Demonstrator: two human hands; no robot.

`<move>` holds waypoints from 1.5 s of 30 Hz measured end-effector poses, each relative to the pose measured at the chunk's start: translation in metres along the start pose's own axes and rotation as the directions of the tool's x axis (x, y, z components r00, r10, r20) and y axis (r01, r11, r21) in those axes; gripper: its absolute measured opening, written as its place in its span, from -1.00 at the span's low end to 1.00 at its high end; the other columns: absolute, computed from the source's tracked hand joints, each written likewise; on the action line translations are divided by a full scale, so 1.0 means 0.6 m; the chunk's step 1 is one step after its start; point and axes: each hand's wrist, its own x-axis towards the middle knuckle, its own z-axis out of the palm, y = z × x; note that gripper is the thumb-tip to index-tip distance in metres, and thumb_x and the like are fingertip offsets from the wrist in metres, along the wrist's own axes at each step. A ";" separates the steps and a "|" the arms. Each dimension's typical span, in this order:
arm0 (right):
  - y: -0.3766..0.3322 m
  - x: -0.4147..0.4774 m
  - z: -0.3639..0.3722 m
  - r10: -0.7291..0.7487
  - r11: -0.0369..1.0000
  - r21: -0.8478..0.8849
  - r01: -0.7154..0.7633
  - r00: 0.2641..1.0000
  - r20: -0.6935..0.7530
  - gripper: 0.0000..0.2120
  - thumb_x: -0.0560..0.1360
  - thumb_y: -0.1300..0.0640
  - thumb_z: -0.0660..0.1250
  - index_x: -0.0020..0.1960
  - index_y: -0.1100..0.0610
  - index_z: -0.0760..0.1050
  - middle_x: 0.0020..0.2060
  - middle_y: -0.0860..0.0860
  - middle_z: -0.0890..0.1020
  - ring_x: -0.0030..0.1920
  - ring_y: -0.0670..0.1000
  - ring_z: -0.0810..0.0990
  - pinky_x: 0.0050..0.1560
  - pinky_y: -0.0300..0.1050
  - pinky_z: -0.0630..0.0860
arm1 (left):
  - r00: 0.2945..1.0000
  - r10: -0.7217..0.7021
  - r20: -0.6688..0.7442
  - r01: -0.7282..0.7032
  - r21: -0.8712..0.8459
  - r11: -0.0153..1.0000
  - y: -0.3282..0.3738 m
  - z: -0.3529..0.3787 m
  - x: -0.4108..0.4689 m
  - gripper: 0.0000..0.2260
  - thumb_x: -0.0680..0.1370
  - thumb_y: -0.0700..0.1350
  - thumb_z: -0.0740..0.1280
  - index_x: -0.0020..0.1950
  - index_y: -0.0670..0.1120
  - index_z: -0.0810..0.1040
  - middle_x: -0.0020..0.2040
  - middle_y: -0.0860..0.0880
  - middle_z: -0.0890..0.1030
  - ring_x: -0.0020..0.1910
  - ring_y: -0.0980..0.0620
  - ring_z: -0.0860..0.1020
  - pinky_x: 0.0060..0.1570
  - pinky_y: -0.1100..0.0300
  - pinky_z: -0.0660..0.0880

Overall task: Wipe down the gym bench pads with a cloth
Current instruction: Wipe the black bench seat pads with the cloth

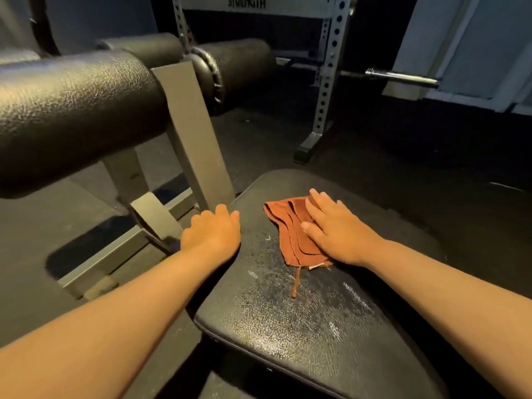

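Note:
A black padded bench seat [302, 318] fills the lower middle of the head view, its worn surface shiny in patches. A folded rust-orange cloth [290, 234] lies on the seat's far part. My right hand [336, 228] presses flat on the cloth with straight fingers. My left hand [211, 230] grips the seat's left edge, its fingers curled over the rim. Black roller pads [74, 110] sit on the grey frame to the upper left.
A grey steel upright [195, 139] and base rails [115, 254] stand left of the seat. A perforated rack post [328, 82] and a barbell end [403, 77] are behind. Dark rubber floor [417, 156] surrounds the bench.

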 end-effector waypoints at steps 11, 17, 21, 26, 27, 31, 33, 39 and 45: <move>0.008 0.027 0.002 0.008 0.997 -0.077 -0.013 0.998 -0.064 -0.03 0.46 -0.49 -0.37 0.64 0.12 -0.03 0.63 0.06 -0.14 0.61 0.05 -0.23 0.58 0.06 -0.24 | 0.805 0.580 -0.122 -0.586 -0.017 0.810 0.050 0.034 0.039 -0.55 0.71 -0.08 0.01 0.62 -0.04 0.11 0.63 -0.02 0.11 0.60 -0.02 0.05 0.57 0.09 -0.08; -0.027 0.038 0.025 -0.023 0.996 -0.092 0.013 0.993 -0.114 -0.28 0.58 -0.24 -0.27 0.63 0.07 0.06 0.60 0.17 0.13 0.60 0.21 0.04 0.57 0.19 0.01 | 0.782 0.614 -0.105 -0.608 0.083 0.789 0.053 0.040 0.029 -0.54 0.71 -0.04 0.02 0.62 -0.05 0.11 0.63 -0.03 0.09 0.61 -0.04 0.00 0.55 0.09 -0.14; -0.013 0.018 0.011 -0.070 0.997 -0.025 0.069 0.997 -0.016 -0.29 0.56 -0.31 -0.26 0.63 -0.06 0.03 0.62 0.02 0.06 0.62 0.14 -0.05 0.60 0.11 -0.10 | 0.782 0.615 -0.097 -0.612 0.061 0.788 0.054 0.035 0.022 -0.54 0.70 -0.06 0.06 0.61 -0.05 0.14 0.63 -0.04 0.11 0.61 -0.06 0.01 0.52 0.13 -0.21; -0.030 0.058 0.009 0.061 0.997 -0.034 -0.064 0.996 -0.070 -0.25 0.54 -0.19 -0.35 0.62 0.08 0.08 0.61 0.11 0.12 0.61 0.20 -0.01 0.56 0.18 -0.09 | 0.797 0.597 -0.094 -0.598 0.023 0.801 0.054 0.034 0.020 -0.53 0.70 -0.07 0.04 0.62 -0.05 0.11 0.63 -0.02 0.08 0.61 0.01 -0.01 0.51 0.19 -0.26; -0.045 0.060 0.014 0.072 0.997 -0.025 -0.074 0.994 -0.085 -0.24 0.53 -0.18 -0.37 0.63 0.09 0.06 0.61 0.10 0.10 0.62 0.17 -0.02 0.57 0.16 -0.12 | 0.802 0.589 -0.099 -0.591 0.019 0.807 0.054 0.034 0.021 -0.53 0.70 -0.05 0.03 0.62 -0.05 0.10 0.63 0.00 0.08 0.61 0.03 -0.02 0.51 0.21 -0.26; -0.063 0.035 0.014 -0.026 0.999 0.028 0.028 0.996 -0.084 -0.23 0.51 -0.20 -0.39 0.64 0.04 -0.01 0.63 0.00 0.00 0.62 -0.01 -0.07 0.58 0.00 -0.23 | 0.798 0.596 -0.092 -0.599 -0.007 0.801 0.051 0.033 0.021 -0.47 0.64 -0.03 0.01 0.63 -0.03 0.08 0.63 0.03 0.07 0.61 0.07 -0.05 0.49 0.26 -0.29; -0.048 0.013 0.010 -0.081 0.996 0.042 0.083 0.996 -0.035 -0.22 0.50 -0.24 -0.40 0.65 0.02 -0.05 0.63 -0.04 -0.06 0.61 -0.06 -0.13 0.57 -0.05 -0.25 | 0.798 0.595 -0.099 -0.600 -0.037 0.799 0.047 0.036 0.021 -0.50 0.67 -0.06 0.05 0.62 -0.01 0.08 0.63 0.05 0.05 0.61 0.11 -0.07 0.49 0.27 -0.29; -0.015 0.064 0.004 0.144 0.989 -0.040 -0.145 0.989 -0.023 -0.34 0.62 -0.19 -0.31 0.64 0.09 -0.12 0.63 0.06 -0.11 0.62 0.06 -0.15 0.59 0.10 -0.20 | 0.809 0.572 -0.134 -0.585 -0.101 0.804 0.046 0.038 0.025 -0.56 0.71 -0.02 0.00 0.61 0.01 0.13 0.63 0.08 0.08 0.60 0.15 -0.04 0.52 0.27 -0.24; -0.045 0.026 0.006 -0.051 0.997 0.057 0.052 0.999 -0.013 -0.24 0.50 -0.30 -0.36 0.64 -0.06 -0.05 0.63 -0.07 -0.05 0.62 -0.04 -0.10 0.59 0.02 -0.18 | 0.814 0.557 -0.165 -0.579 -0.146 0.802 0.047 0.036 0.032 -0.57 0.70 -0.06 0.05 0.59 0.00 0.20 0.60 0.07 0.18 0.59 0.14 0.04 0.52 0.29 -0.19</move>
